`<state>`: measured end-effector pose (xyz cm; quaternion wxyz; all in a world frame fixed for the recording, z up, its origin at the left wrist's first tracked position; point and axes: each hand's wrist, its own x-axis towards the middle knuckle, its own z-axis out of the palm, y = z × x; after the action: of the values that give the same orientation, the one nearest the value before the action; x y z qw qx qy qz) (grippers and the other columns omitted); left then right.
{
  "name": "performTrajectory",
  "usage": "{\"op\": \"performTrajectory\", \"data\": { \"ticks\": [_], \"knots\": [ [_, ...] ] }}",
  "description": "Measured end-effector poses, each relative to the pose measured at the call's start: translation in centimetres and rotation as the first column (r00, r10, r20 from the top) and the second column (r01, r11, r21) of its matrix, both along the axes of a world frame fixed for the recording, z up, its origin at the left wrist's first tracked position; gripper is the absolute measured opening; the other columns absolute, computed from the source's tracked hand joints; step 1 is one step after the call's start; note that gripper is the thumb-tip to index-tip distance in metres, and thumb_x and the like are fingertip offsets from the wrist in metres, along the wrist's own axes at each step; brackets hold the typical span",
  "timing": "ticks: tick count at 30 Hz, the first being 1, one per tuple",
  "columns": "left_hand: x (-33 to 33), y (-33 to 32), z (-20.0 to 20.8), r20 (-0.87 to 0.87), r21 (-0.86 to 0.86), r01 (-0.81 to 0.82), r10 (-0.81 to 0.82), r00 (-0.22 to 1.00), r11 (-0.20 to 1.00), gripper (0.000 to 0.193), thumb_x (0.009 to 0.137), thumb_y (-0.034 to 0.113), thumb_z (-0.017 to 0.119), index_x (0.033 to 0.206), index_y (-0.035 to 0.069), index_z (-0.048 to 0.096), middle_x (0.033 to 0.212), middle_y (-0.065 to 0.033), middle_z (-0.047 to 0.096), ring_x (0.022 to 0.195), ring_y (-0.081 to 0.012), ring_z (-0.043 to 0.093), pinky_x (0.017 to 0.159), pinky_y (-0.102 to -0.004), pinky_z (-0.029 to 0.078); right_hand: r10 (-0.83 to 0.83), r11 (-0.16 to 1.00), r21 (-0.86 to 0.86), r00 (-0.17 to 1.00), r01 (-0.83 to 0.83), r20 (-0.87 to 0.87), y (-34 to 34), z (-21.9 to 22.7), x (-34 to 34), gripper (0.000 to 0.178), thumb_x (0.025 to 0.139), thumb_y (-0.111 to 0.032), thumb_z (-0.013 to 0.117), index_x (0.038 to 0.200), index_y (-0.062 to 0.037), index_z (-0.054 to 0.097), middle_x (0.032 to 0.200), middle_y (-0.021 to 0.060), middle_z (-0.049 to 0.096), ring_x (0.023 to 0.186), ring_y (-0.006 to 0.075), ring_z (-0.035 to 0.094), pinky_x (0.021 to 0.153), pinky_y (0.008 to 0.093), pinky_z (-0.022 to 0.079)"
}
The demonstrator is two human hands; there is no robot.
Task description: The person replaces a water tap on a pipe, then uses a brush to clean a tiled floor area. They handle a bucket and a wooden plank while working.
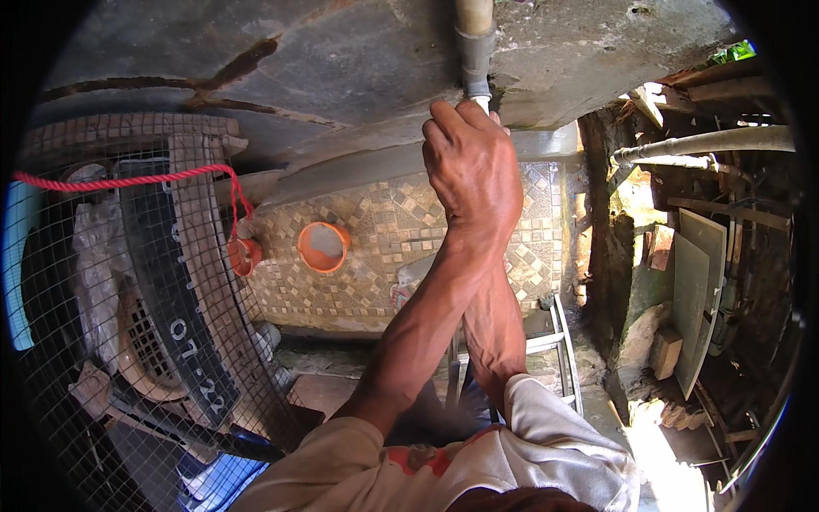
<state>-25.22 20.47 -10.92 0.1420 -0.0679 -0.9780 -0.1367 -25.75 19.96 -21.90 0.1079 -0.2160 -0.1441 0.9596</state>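
A grey PVC pipe (476, 53) comes down the concrete wall from the top edge and narrows to a white pipe end (480, 101). My left hand (473, 166) is closed around this white end, with its fingers curled and the knuckles up. The right forearm (493, 328) crosses behind the left one. My right hand is hidden behind the left hand and wrist, so its fingers do not show clearly. Both arms are stretched out ahead of me.
Far below lies a tiled floor (375, 222) with an orange bucket (324, 247). A smaller red bucket (245, 255) hangs on a red rope (136, 182). Wire mesh (85, 256) borders the left. Beneath me stands a metal ladder (565, 350); boards (699, 290) lean at right.
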Motion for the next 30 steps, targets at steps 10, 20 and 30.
{"op": "performTrajectory", "data": {
  "ticks": [10, 20, 30],
  "knots": [
    [0.0, -0.6, 0.6, -0.024, -0.071, 0.065, -0.067, 0.997, 0.995, 0.041, 0.081, 0.022, 0.082, 0.100, -0.005, 0.059, 0.098, -0.0149, 0.054, 0.091, -0.0285, 0.059, 0.075, -0.0369, 0.053, 0.018, 0.956, -0.274, 0.952, -0.106, -0.305, 1.0, -0.1, 0.1, 0.059, 0.107, -0.051, 0.043, 0.127, 0.0027, 0.057, 0.084, 0.0040, 0.063, 0.070, 0.0093, 0.057, 0.064, 0.0242, 0.048],
    [3.1, -8.4, 0.5, 0.349, 0.916, -0.256, -0.300, 0.888, 0.308, 0.049, 0.103, 0.033, 0.060, 0.132, -0.006, 0.058, 0.127, -0.0215, 0.063, 0.112, -0.0266, 0.066, 0.090, -0.0382, 0.055, 0.301, 0.951, 0.040, 0.947, -0.307, 0.111, 4.4, -4.0, 12.3, 0.074, 0.105, -0.063, 0.033, 0.136, 0.0016, 0.052, 0.083, 0.0045, 0.061, 0.071, 0.0124, 0.059, 0.063, 0.0263, 0.049],
    [5.3, -8.7, -1.0, 0.279, 0.862, -0.018, -0.445, 0.851, 0.506, 0.013, 0.092, -0.003, 0.072, 0.104, -0.007, 0.069, 0.095, -0.0089, 0.071, 0.083, -0.0123, 0.068, 0.074, -0.0264, 0.056, 0.428, 0.602, -0.114, 0.199, -0.791, 0.882, 3.1, -12.9, 45.9, 0.035, 0.097, -0.039, 0.067, 0.107, -0.0053, 0.065, 0.079, 0.0020, 0.066, 0.062, 0.0091, 0.055, 0.058, 0.0256, 0.048]
  ]
}}
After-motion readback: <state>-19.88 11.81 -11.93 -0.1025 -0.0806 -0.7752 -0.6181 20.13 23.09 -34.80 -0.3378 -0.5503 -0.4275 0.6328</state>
